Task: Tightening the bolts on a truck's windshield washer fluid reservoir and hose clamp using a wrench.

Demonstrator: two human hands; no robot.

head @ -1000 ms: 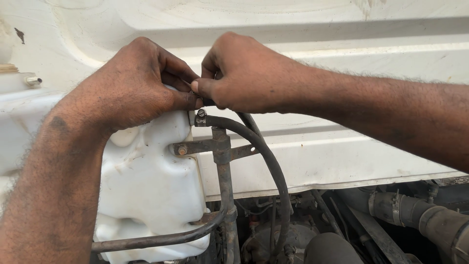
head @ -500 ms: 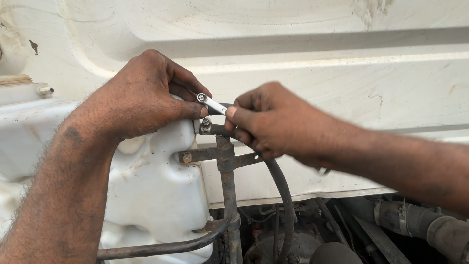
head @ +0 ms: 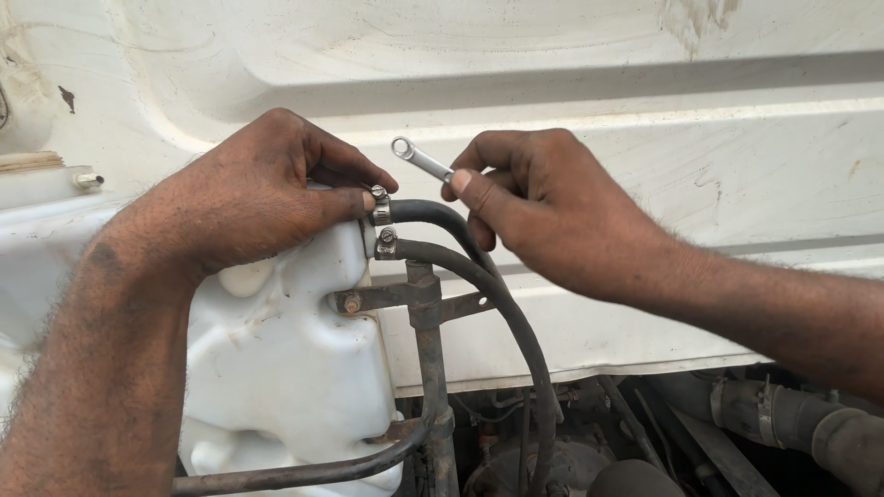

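Observation:
My left hand point(head: 249, 198) rests on top of a white plastic reservoir tank point(head: 276, 359), its fingertips pinching the upper hose clamp point(head: 379, 210). Two black rubber hoses point(head: 497, 294) leave the tank side by side, each with a metal clamp; the lower clamp point(head: 387, 241) is bare. My right hand point(head: 543, 207) hovers just right of the hoses and holds a small silver ring spanner point(head: 419, 158) between thumb and fingers, its ring end pointing up-left, clear of the clamps.
A rusty metal bracket and post point(head: 425, 331) hold the tank. Behind is a white body panel point(head: 571, 64). A large ribbed hose with a clamp point(head: 792, 419) lies low at the right among dark engine parts point(head: 552, 451).
My right hand has drawn back from the clamps and lifted up and to the right with the spanner. The two clamps and hose ends now show. The left hand stayed on the tank.

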